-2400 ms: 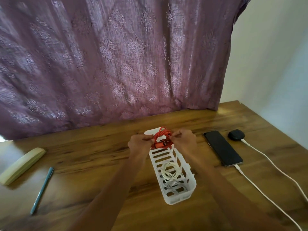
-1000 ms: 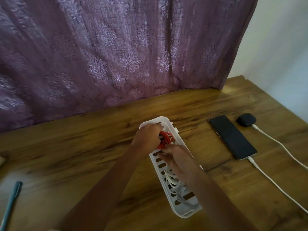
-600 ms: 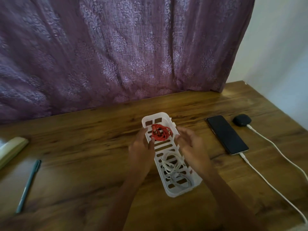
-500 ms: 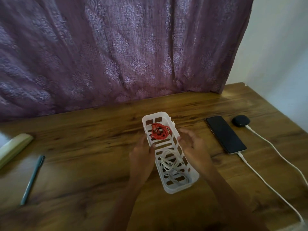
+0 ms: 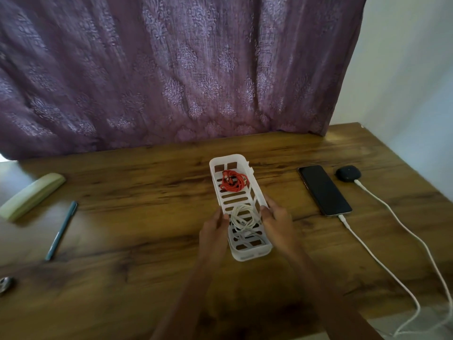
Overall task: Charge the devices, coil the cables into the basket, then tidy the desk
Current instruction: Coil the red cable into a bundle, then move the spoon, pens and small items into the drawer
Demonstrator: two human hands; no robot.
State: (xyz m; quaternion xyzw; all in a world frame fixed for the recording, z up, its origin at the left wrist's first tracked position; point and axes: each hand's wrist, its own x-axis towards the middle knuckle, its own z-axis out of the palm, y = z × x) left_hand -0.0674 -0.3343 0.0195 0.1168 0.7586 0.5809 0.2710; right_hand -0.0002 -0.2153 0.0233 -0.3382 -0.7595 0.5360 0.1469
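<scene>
Two hands hold one white slotted basket (image 5: 226,158) at the middle of the tabletop (image 5: 147,192): the left hand (image 5: 214,231) on its left long wall, the right hand (image 5: 278,222) on its right one, each grip closed on the rim along the near half and covering part of that wall. Two coils lie inside, a red cable (image 5: 234,184) at the far end and a white cable (image 5: 242,217) nearer, between the hands. To the right, apart from the basket, lie one dark phone (image 5: 323,190) and, just right of its far end, one dark earbud case (image 5: 348,173). Two white leads run toward the near right corner, the phone lead (image 5: 362,244) plugged into the phone and the case lead (image 5: 392,212) into the earbud case. To the left lie one teal pen (image 5: 61,230), one pale green pouch (image 5: 31,195) farther left, and one small metal object (image 5: 5,284) at the left edge, too blurred to identify. One purple curtain (image 5: 171,69) hangs behind the far edge.
</scene>
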